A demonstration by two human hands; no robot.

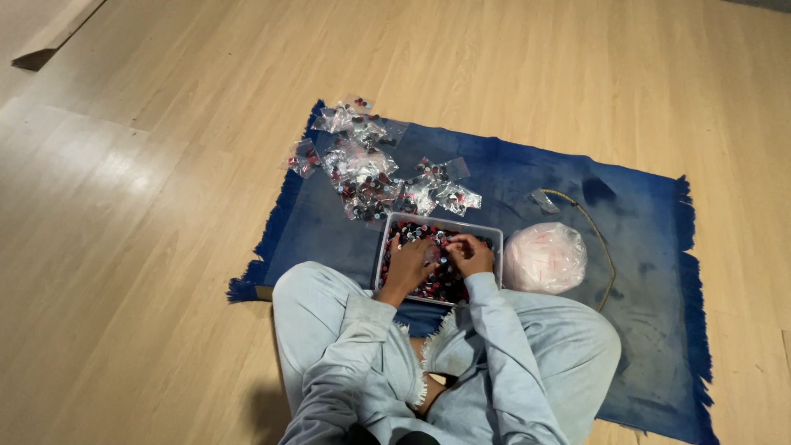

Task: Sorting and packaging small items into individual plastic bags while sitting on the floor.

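On the pale wood-plank floor (140,247) in front of my crossed legs lies a dark blue rug (511,177) with fringed short ends, its long axis running left to right and tilted a little down to the right. Straight ahead of me, on the near part of the rug, sits a clear plastic tub (442,223), rectangular, long side across my view, filled with small red, black and white pieces that look like caps or beads. Both my hands are down inside it. My left hand (409,262) rests palm-down with fingers spread over the pieces; my right hand (470,252) is curled, fingertips pinched together, perhaps on a piece or a small bag, though I cannot tell which. Just right of the tub is a round, puffed bag (545,257) of thin whitish-pink plastic. Beyond the tub, to the far left, lies a heap of small clear packets (362,165), crinkled and glossy, already holding the same pieces. A thin yellowish cord (595,229) curves past the bag.
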